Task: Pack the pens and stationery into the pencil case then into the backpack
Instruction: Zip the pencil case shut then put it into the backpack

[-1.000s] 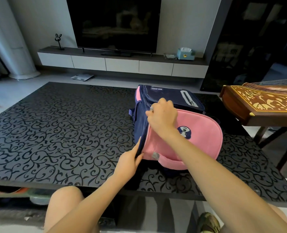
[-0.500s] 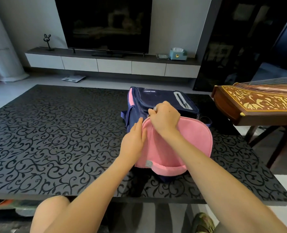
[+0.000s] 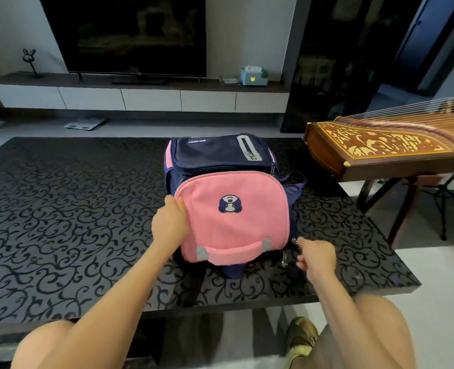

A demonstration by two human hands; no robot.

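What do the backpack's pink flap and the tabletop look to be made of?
Pink flap: apparently woven fabric, matte, with stitched edges and a sewn-on patch. Tabletop: hard and glossy black, likely glass or lacquer, with a scroll pattern that reflects light; the exact material is unclear.

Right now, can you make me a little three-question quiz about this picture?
1. True or false: the left hand rests on the pink side of the backpack.
2. Which is near the right hand? A) tissue box B) zipper pull C) bathroom scale
3. Fill in: the backpack sits on the black patterned ____.

Key: 1. True. 2. B, the zipper pull. 3. Table.
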